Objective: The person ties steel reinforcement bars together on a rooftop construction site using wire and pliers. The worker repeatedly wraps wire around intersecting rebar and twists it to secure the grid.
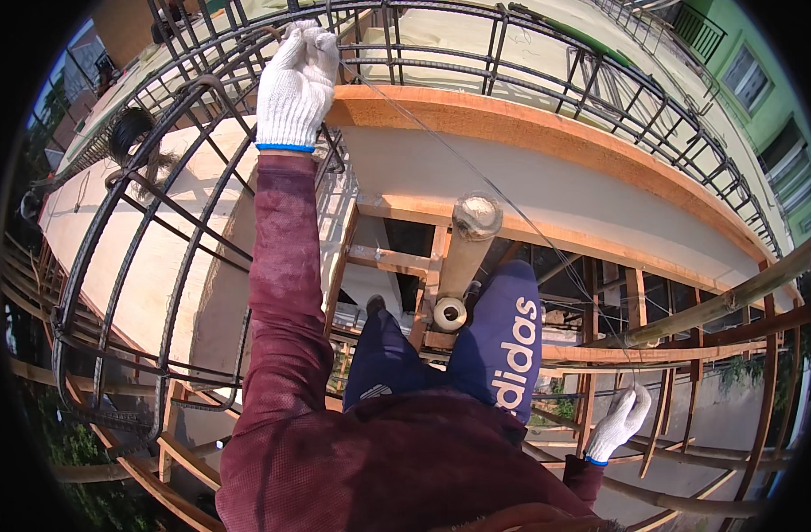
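My left hand (296,84), in a white knitted glove with a blue cuff, is raised at the top of the rebar cage (210,168). Its fingers are closed beside the bars, and a thin tie wire (450,146) starts there. The doubled wire slants down across the formwork to my right hand (620,421), low at the right and also gloved. Those fingers are pinched together around the wire's end. A short brownish rod end (271,34) shows next to the left fingers; what it belongs to is hidden.
A bundle of dark wire (131,133) hangs on the cage at left. A timber-edged formwork side (547,168) curves across the front, with more rebar (583,75) beyond. Bamboo poles (725,297) and timber scaffolding stand right. My legs straddle an upright bamboo post (466,253), above open gaps.
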### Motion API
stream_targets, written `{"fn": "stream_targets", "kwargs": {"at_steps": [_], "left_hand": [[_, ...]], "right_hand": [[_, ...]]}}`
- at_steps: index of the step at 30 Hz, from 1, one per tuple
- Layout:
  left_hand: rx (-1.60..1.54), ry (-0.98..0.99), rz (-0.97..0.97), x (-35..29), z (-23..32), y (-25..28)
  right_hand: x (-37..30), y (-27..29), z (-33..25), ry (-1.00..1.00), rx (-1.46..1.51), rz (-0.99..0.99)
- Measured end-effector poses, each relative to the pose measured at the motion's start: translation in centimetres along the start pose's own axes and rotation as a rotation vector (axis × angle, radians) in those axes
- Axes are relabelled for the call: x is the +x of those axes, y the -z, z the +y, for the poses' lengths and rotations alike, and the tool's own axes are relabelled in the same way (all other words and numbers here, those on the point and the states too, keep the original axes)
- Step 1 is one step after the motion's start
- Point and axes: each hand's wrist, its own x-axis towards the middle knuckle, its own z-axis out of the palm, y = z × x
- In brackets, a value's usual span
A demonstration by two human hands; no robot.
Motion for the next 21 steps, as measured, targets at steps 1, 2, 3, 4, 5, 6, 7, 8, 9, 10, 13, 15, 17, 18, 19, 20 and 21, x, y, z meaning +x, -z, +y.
{"fn": "stream_targets", "kwargs": {"at_steps": [1,2,3,4,5,6,7,8,9,10,13,15,17,18,19,20,21], "left_hand": [[-0.057,0.067,-0.105,0.1,-0.3,0.0],[-0.077,0.044,-0.136,-0.1,-0.5,-0.6],[-0.100,0.083,-0.168,0.4,-0.6,0.0],[-0.122,0.120,-0.199,0.6,-0.8,0.0],[-0.027,0.038,-0.123,0.6,-1.7,0.1],[0.069,-0.044,-0.046,0.7,-2.8,0.3],[0.154,-0.065,-0.006,0.8,-3.4,0.6],[0.292,-0.127,-0.019,0.4,-4.9,0.1],[0.364,-0.117,0.001,0.2,-5.7,-0.4],[0.436,-0.108,0.022,0.1,-6.4,-0.8],[0.542,-0.045,-0.027,-0.5,-8.4,-1.5],[0.657,0.023,-0.029,-1.3,-9.6,-2.4],[0.767,0.077,-0.044,-2.6,-11.1,-3.4],[0.824,0.118,-0.061,-3.2,-11.6,-4.1],[0.858,0.117,-0.072,-3.8,-12.3,-4.4],[0.916,0.136,-0.084,-4.3,-12.9,-5.3],[0.948,0.182,-0.088,-4.6,-13.1,-6.1]], "right_hand": [[0.7,0.7,-0.6,-0.019,-0.111,-0.104],[1.5,0.9,-1.3,-0.028,-0.211,-0.217],[1.8,0.8,-1.2,0.039,-0.240,-0.207],[1.8,0.6,-1.2,0.059,-0.178,-0.189],[1.8,0.6,-1.4,0.062,-0.159,-0.174],[1.7,0.6,-1.6,0.065,-0.138,-0.161],[1.7,0.4,-1.7,0.033,-0.105,-0.161],[1.6,0.3,-1.6,-0.004,-0.074,-0.156],[1.4,0.0,-1.6,-0.040,-0.039,-0.152],[1.2,-0.3,-1.6,0.017,-0.055,-0.154],[0.7,-0.4,-0.2,0.228,-0.213,-0.134],[0.0,-1.4,-1.4,0.132,-0.073,-0.143],[-0.7,-2.0,-1.9,0.069,0.018,-0.137],[-0.7,-2.0,-1.5,0.088,0.000,-0.138],[-0.8,-1.9,-0.9,0.107,-0.019,-0.139],[-0.8,-1.9,-0.4,0.123,-0.037,-0.133],[-0.9,-2.2,-0.4,0.115,0.006,-0.139]]}}
